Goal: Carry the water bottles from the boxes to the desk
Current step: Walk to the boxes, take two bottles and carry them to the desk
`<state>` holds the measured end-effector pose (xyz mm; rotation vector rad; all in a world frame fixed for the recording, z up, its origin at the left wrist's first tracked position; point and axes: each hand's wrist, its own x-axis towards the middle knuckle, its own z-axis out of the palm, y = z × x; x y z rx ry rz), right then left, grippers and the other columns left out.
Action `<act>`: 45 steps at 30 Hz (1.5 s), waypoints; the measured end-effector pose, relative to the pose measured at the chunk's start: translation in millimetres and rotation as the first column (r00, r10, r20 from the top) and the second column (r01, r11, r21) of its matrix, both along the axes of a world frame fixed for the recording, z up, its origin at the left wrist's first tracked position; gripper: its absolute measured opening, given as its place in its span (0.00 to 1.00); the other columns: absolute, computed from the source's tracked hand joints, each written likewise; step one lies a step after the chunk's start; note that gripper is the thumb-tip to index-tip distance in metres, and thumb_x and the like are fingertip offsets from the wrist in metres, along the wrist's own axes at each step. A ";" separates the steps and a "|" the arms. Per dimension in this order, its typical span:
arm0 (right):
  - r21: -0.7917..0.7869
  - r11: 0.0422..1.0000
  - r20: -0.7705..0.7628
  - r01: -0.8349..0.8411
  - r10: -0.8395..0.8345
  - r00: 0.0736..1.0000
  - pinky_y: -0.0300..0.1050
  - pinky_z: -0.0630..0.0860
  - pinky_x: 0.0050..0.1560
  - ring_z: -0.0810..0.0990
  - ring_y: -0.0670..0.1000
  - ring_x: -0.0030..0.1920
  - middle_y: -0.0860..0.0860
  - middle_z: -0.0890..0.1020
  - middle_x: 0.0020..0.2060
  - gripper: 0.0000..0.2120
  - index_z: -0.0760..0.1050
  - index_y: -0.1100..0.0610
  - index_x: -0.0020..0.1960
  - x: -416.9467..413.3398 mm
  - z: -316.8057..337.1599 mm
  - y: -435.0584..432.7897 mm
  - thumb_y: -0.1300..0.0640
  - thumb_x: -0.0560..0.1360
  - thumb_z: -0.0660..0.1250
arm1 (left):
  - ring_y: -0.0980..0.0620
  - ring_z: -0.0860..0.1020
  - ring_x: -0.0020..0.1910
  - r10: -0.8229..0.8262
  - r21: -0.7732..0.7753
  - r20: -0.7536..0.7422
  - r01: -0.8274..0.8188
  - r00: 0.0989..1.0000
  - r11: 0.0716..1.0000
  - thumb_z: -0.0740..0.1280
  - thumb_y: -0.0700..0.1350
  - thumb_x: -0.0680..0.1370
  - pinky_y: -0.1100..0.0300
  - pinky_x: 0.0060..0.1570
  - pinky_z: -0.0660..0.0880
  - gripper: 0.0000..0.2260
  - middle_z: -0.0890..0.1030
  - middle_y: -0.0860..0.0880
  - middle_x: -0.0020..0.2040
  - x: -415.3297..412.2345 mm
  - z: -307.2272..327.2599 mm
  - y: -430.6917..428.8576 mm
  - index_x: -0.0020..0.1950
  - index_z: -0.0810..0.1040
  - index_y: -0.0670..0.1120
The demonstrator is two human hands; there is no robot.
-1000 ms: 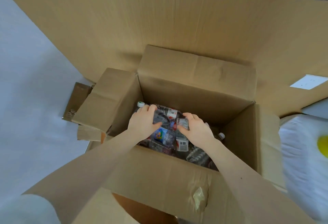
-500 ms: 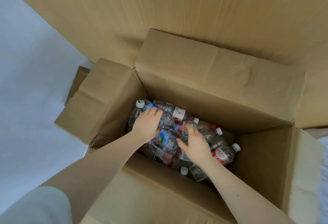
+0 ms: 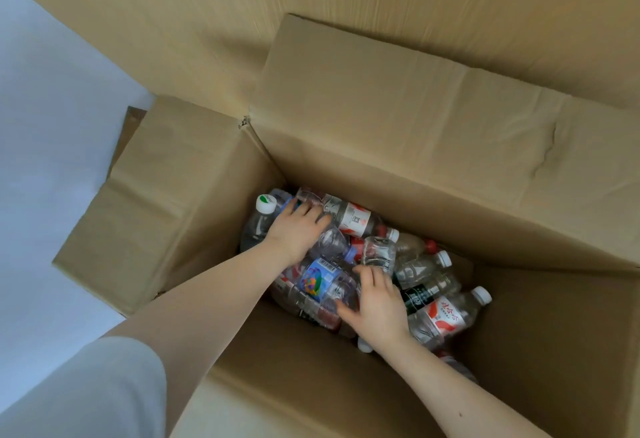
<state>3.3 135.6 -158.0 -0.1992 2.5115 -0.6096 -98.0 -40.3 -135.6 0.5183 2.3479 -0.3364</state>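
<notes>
Here, seen from above, an open cardboard box (image 3: 415,146) fills the centre of the frame, its flaps folded outward. At its bottom, in the lower middle of the frame, lies a loose pile of bottles (image 3: 446,316). All are on their sides, clear plastic with white caps and red, black or many-coloured labels.

Two bare arms reach down into the box from the lower edge. The left hand (image 3: 298,229) lies palm down on the upper left of the pile, fingers fairly straight, pressing on bottles rather than gripping one. The right hand (image 3: 377,302) rests on the middle of the pile, thumb splayed and fingers bent over a bottle. Whether they have closed round it cannot be told.

No bottle is lifted clear of the pile. The worktop is out of view, so any bottles already there are unknown. Judging by the pile, much remains: grasp, lift out, and carry to the worktop, many times over.
</notes>
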 end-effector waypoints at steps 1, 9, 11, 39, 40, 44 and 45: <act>-0.003 1.000 0.001 -0.001 0.001 1.000 0.49 0.70 0.64 0.72 0.56 0.66 0.54 0.73 0.65 0.32 0.68 0.57 0.70 0.3 -2.7 -2.5 0.42 0.72 0.69 | 0.42 0.52 0.77 -0.007 -0.010 0.002 0.007 1.000 1.000 0.68 0.38 0.75 0.44 0.75 0.47 0.36 0.56 0.43 0.77 -2.5 -1.8 -1.1 0.78 0.52 0.45; 0.073 0.995 -0.072 -0.069 0.074 0.995 0.50 0.80 0.47 0.82 0.57 0.50 0.55 0.81 0.50 0.37 0.77 0.60 0.58 2.8 -23.6 -26.8 0.42 0.55 0.80 | 0.40 0.58 0.74 0.061 0.032 -0.019 -0.061 0.998 0.998 0.63 0.37 0.78 0.41 0.73 0.52 0.29 0.60 0.42 0.75 -6.4 -7.6 -5.9 0.77 0.55 0.44; 0.077 0.993 -0.116 -0.094 0.102 0.988 0.49 0.80 0.45 0.82 0.57 0.46 0.55 0.81 0.46 0.37 0.79 0.60 0.55 4.9 -26.4 -34.1 0.42 0.52 0.81 | 0.41 0.59 0.74 0.123 0.087 -0.023 -0.121 0.992 0.989 0.66 0.43 0.78 0.43 0.74 0.53 0.31 0.60 0.43 0.75 -6.5 -7.7 -8.8 0.77 0.55 0.44; 0.384 0.911 -0.225 -0.151 0.251 0.942 0.49 0.79 0.35 0.81 0.58 0.36 0.59 0.80 0.36 0.43 0.83 0.61 0.49 4.8 45.4 62.2 0.37 0.41 0.82 | 0.40 0.67 0.69 0.199 0.347 -0.093 -0.156 0.975 0.925 0.70 0.44 0.77 0.52 0.66 0.67 0.33 0.64 0.39 0.70 16.3 47.4 36.1 0.74 0.55 0.37; 0.392 0.908 -0.226 -0.145 0.248 0.942 0.49 0.79 0.35 0.81 0.58 0.36 0.59 0.80 0.35 0.43 0.83 0.61 0.49 5.9 51.2 66.2 0.38 0.40 0.82 | 0.40 0.67 0.68 0.214 0.364 -0.086 -0.170 0.973 0.916 0.70 0.45 0.77 0.52 0.65 0.67 0.32 0.65 0.39 0.69 18.5 52.9 37.3 0.74 0.56 0.37; 0.406 0.906 -0.252 -0.118 0.235 0.939 0.49 0.79 0.33 0.81 0.58 0.35 0.59 0.80 0.34 0.43 0.83 0.62 0.48 13.7 73.5 77.8 0.39 0.39 0.83 | 0.41 0.71 0.65 0.308 0.462 -0.076 -0.240 0.948 0.854 0.70 0.44 0.76 0.52 0.62 0.70 0.28 0.68 0.40 0.66 30.7 75.9 37.9 0.71 0.61 0.38; 0.411 0.905 -0.261 -0.110 0.232 0.937 0.49 0.78 0.33 0.80 0.59 0.34 0.59 0.80 0.34 0.43 0.83 0.62 0.48 16.2 79.3 79.4 0.40 0.39 0.83 | 0.41 0.72 0.64 0.320 0.477 -0.084 -0.244 0.944 0.844 0.71 0.44 0.76 0.52 0.61 0.70 0.27 0.68 0.40 0.66 34.2 81.6 37.6 0.70 0.62 0.38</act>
